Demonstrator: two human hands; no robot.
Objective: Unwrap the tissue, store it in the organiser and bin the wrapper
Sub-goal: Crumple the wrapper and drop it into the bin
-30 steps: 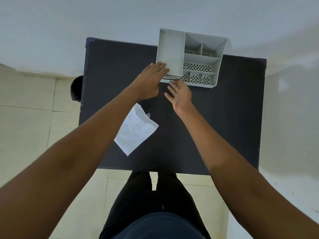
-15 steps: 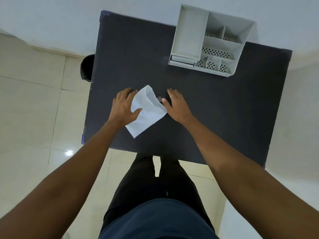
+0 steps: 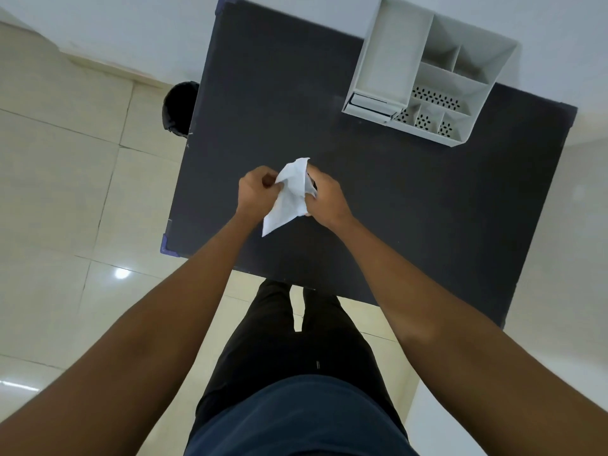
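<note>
Far to the left of the left hand, a dark round bin (image 3: 179, 108) stands on the tiled floor, tucked against the left edge of the tabletop (image 3: 411, 209); only a dark interior shows, and whether anything lies in it cannot be told.

The left hand (image 3: 255, 192) is curled shut on the left edge of the white wrapper (image 3: 288, 195), fingers folded in toward the palm and pinching the material. The wrapper sits between the two hands, above the near-middle of the dark tabletop. It is a thin, creased white sheet or pouch, crumpled at the top where it peaks above the knuckles, and tapering to a pointed corner that hangs down below the left wrist. Whether it rests on the surface or is lifted clear is hard to judge.

The right hand (image 3: 324, 199) is closed on the wrapper's right edge, thumb and fingers gripping it, just beside the left hand.

Well beyond the right hand, up and to its right, a pale grey organiser (image 3: 371, 108) stands at the far edge of the tabletop. Its tall left compartment holds a flat white pack, the tissue (image 3: 370, 101), lying at the near end. The smaller compartments to the right, several with perforated floors, show nothing inside.
</note>
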